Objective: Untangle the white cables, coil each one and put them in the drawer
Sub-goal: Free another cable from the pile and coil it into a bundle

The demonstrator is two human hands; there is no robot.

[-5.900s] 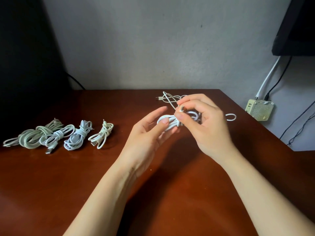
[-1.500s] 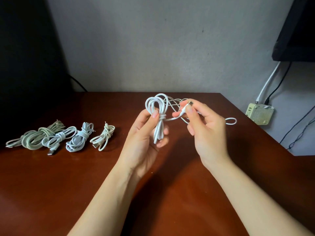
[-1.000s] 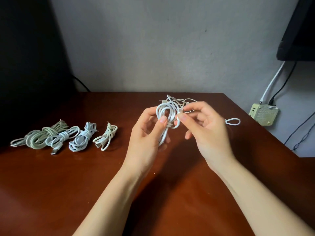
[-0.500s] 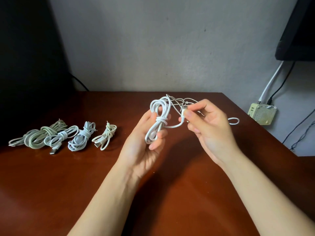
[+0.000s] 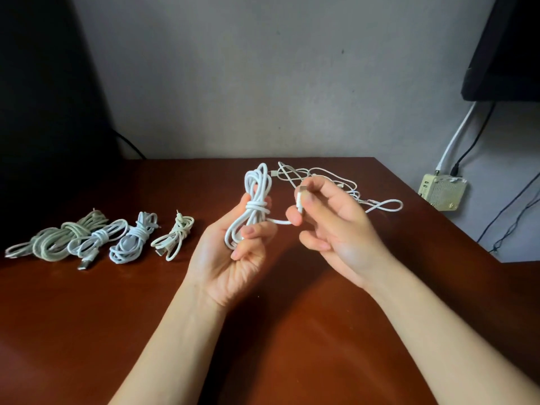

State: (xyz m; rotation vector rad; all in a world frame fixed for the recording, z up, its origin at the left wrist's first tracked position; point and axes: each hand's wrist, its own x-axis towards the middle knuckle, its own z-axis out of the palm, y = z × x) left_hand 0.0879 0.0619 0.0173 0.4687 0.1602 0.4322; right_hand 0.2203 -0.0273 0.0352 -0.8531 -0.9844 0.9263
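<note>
My left hand (image 5: 233, 258) grips a coiled white cable (image 5: 255, 194) upright above the brown table (image 5: 292, 331), with a few turns wrapped round its middle. My right hand (image 5: 339, 226) pinches that cable's plug end (image 5: 300, 200) between thumb and forefinger, just right of the coil. A short slack length runs from the wrap to the plug. Behind my right hand a loose tangle of thin white cables (image 5: 344, 185) lies on the table. Several coiled cables (image 5: 99, 238) lie in a row at the left. No drawer is in view.
A beige charger block (image 5: 442, 194) with plugged wires hangs on the wall past the table's right edge. A dark screen (image 5: 508, 48) fills the upper right corner. A dark shape stands at the far left.
The coil has been wrapped round its middle. In the last half second my right hand drew the plug end a little away from the coil, and my left hand's fingers curled tighter.
</note>
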